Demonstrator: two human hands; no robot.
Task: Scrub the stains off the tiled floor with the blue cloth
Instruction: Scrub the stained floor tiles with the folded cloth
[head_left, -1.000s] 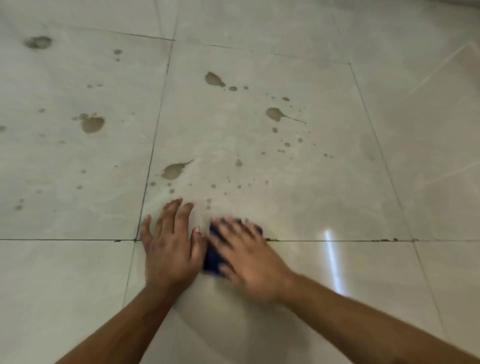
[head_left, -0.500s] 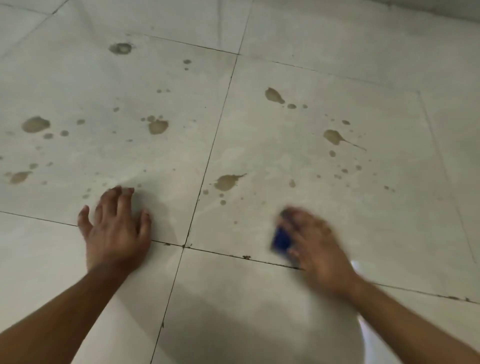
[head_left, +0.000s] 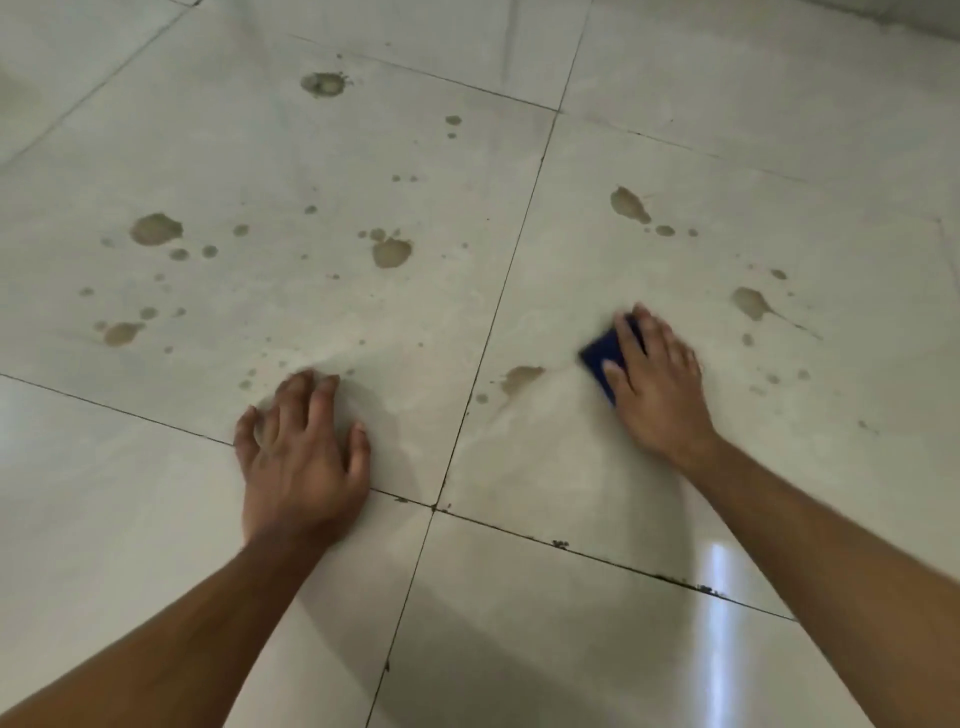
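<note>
Blue cloth (head_left: 601, 364) lies flat on the tiled floor (head_left: 545, 597), pinned under the right hand (head_left: 655, 387) on the tile to the right of the long grout line (head_left: 506, 280). The fingers (head_left: 636, 338) of that hand are pressed down over the cloth, fairly close together, with the thumb along its near edge; motion blur softens their outlines, so how tightly they bunch is hard to judge. Only the left part of the cloth shows beyond the hand. Just to its left sits a brown stain (head_left: 522, 376) with a short tail, apart from the cloth, and another tailed stain (head_left: 751, 302) lies near on the far right. The left hand (head_left: 301, 457) is planted on the neighbouring tile, fingers spread and the palm close to the cross joint. Larger blotches (head_left: 390, 252) and many small spots dot the left tile farther out. No container is in view. Compared with half a second ago, the right hand and cloth have travelled up the tile, away from the near grout line and past the tailed stain, while the left hand keeps its spot by the joint.
</note>
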